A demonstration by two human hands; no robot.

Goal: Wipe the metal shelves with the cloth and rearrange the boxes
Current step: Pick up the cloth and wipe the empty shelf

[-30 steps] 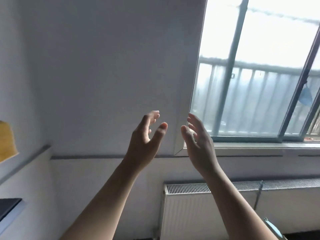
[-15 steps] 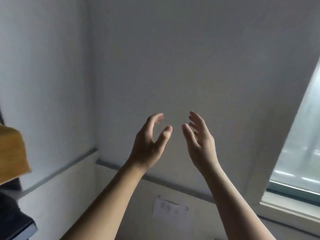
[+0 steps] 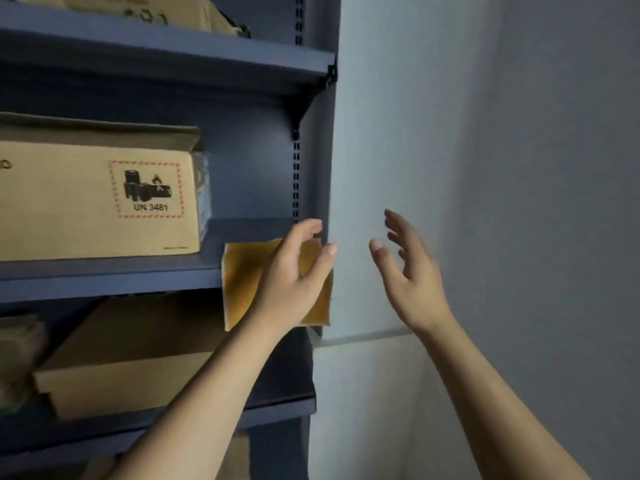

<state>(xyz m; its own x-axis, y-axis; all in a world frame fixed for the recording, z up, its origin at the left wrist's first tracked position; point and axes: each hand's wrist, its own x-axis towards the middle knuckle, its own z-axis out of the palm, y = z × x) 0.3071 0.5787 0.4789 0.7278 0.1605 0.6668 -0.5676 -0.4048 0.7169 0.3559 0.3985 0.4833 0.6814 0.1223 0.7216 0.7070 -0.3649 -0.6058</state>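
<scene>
A yellow cloth (image 3: 242, 282) hangs over the front edge of the middle blue metal shelf (image 3: 110, 277), at its right end. My left hand (image 3: 294, 271) is raised in front of the cloth with fingers loosely curved, holding nothing that I can see. My right hand (image 3: 405, 268) is raised to the right, in front of the grey wall, fingers spread and empty. A cardboard box marked UN 3481 (image 3: 100, 199) stands on the middle shelf, left of the cloth. A flat cardboard box (image 3: 131, 355) lies on the shelf below (image 3: 280, 407).
Another cardboard box (image 3: 138, 10) sits on the top shelf (image 3: 173, 50). A blurred box (image 3: 17, 351) is at the far left of the lower shelf. The shelf's right upright (image 3: 296, 174) stands against the grey wall (image 3: 502, 168).
The view has swung left from the window and bare wall to the metal shelves. Both hands stay raised and empty; the left one is now in front of the yellow cloth.
</scene>
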